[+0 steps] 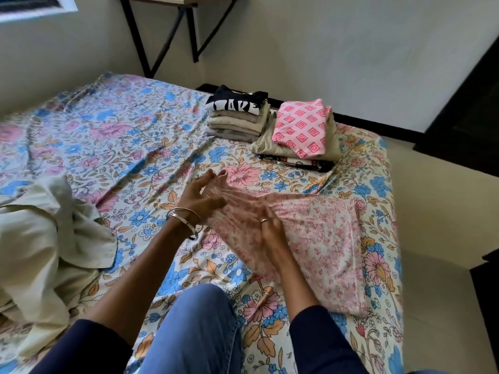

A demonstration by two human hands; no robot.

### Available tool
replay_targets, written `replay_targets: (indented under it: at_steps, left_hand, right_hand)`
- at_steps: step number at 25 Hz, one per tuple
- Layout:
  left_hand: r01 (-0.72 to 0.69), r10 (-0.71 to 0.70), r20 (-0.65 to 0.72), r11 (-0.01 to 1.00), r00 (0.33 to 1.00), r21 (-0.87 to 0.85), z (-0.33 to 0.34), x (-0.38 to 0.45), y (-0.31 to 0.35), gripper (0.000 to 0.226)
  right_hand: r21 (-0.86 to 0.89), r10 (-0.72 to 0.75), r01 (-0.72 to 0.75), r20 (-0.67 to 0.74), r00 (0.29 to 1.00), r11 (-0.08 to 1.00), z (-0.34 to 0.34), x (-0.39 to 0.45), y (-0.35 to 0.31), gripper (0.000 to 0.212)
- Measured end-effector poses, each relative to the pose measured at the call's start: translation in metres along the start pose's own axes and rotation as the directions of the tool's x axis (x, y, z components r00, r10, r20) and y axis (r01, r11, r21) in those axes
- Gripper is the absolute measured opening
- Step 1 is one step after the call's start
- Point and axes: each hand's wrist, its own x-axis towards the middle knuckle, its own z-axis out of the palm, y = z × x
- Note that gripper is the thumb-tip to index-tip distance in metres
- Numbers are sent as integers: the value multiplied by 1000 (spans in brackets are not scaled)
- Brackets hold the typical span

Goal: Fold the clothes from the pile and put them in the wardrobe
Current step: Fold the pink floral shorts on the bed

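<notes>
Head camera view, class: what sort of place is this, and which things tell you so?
Most likely a bedroom: a bed under a floral sheet, two stacks of folded clothes on it, and a wall-mounted shelf above.

Daylight from window (32, 6) at upper left of frame; room evenly lit, moderately bright, no glare. Soft shadows only, e.g. under wall shelf brackets (162, 36) at top centre. Motion blur on right hand (259, 225) & left hand (199, 198) mid-frame; bedsheet (81, 136) print smeared at left. Wide-angle bending at edges; dark corner at right.
</notes>
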Motion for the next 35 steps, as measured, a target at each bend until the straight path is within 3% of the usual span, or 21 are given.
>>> replay_targets:
  at_steps: [2, 4, 6, 8, 9, 10, 11, 13, 14, 16, 18, 20, 21, 25, 27, 28, 29, 31, 33, 35]
  left_hand:
    - [-135, 137, -27, 989, 990, 58, 32, -13, 12, 77]
    - [-365, 355, 89, 920, 931, 146, 77, -27, 17, 78]
    - [-596, 490, 363, 748, 792, 291, 129, -39, 16, 84]
    - [-741, 443, 625, 569, 642, 357, 172, -53, 14, 91]
    - [-766, 402, 700, 552, 590, 329, 186, -56, 11, 96]
    - [-750, 374, 727, 597, 575, 286, 195, -60, 7, 99]
    - [-695, 353, 708, 667, 611, 268, 197, -60, -5, 96]
    - [-550, 294, 567, 756, 769, 354, 184, -60, -38, 70]
    - [-485, 280, 445, 743, 851, 460, 172, -58, -58, 54]
    - [-381, 299, 236, 746, 925, 546, 149, -54, -89, 35]
    - [-322, 293, 140, 785, 946, 529, 140, -49, -98, 33]
    - [-295, 277, 118, 774, 953, 561, 141, -46, -98, 38]
    - [-267, 250, 114, 757, 962, 596, 143, -46, -99, 43]
    - [-240, 196, 141, 718, 970, 653, 142, -47, -109, 60]
    - [-279, 207, 188, 683, 960, 675, 141, -46, -108, 62]
    - [-302, 208, 219, 658, 953, 689, 141, -46, -108, 61]
    - [-316, 202, 244, 640, 949, 700, 141, -46, -108, 60]
    - [-309, 170, 263, 644, 950, 700, 141, -45, -108, 60]
    - [-287, 127, 276, 675, 953, 680, 141, -40, -109, 67]
    - [-274, 86, 300, 693, 950, 667, 139, -36, -110, 75]
  right_hand:
    - [367, 73, -69, 2, 997, 928, -24, -9, -11, 70]
    - [685, 115, -122, 56, 992, 718, -45, -14, -20, 73]
    - [703, 75, -67, 21, 997, 708, -74, -28, -24, 82]
    - [694, 51, -28, -13, 999, 719, -103, -38, -18, 70]
    - [744, 23, -13, -3, 1000, 668, -116, -39, -11, 52]
    - [766, 50, -22, -13, 999, 642, -133, -38, 1, 36]
    - [753, 88, -26, -42, 995, 658, -146, -40, 9, 31]
    - [739, 233, -124, -46, 971, 663, -166, -41, 31, 45]
    - [723, 289, -174, -37, 957, 668, -172, -38, 41, 52]
    - [652, 354, -219, -82, 931, 726, -177, -35, 51, 61]
    - [611, 407, -283, -71, 911, 739, -175, -33, 57, 52]
    - [622, 443, -288, -105, 890, 728, -172, -30, 57, 11]
    - [618, 438, -260, -153, 886, 742, -173, -28, 54, 3]
    - [426, 266, -58, -446, 854, 903, -181, -21, 36, 29]
    - [194, 261, -178, -622, 739, 965, -179, -21, 26, 40]
    - [0, 193, -284, -734, 651, 959, -178, -20, 25, 43]
    - [-187, 74, -352, -788, 611, 917, -176, -17, 25, 43]
    - [-418, -96, -340, -736, 670, 842, -169, -8, 25, 38]
    - [-503, -59, -387, -664, 745, 773, -163, 4, 31, 32]
    - [-485, 6, -450, -675, 738, 750, -162, 10, 29, 23]
